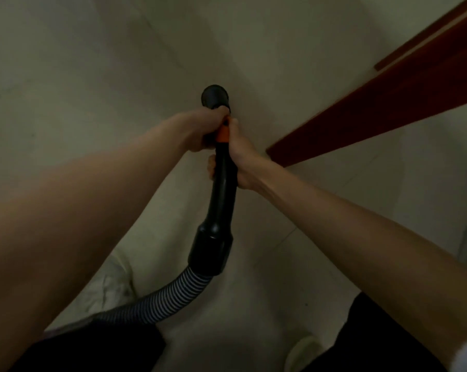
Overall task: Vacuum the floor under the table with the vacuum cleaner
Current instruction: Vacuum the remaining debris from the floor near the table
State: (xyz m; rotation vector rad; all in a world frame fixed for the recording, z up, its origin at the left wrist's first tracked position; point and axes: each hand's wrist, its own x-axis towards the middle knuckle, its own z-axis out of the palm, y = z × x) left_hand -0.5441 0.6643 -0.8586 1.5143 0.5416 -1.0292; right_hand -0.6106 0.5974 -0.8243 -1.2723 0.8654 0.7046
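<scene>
Hands together on the vacuum wand [223, 181]: left hand [200, 130] wrapped at the orange collar [222, 134], right hand [240, 157] gripping below. Table edge [374, 103] at two o'clock, so best angle the nozzle [215, 96] low beneath it.

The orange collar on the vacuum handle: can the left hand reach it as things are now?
Probably yes: the left hand already grips the handle right beside the orange collar, with nothing between them.

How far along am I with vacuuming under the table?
Done: both hands, left and right, grip the vacuum wand, hose attached. In hand: the nozzle points at open floor. Left: reaching under the wooden table edge, which sits off to the right.
</scene>
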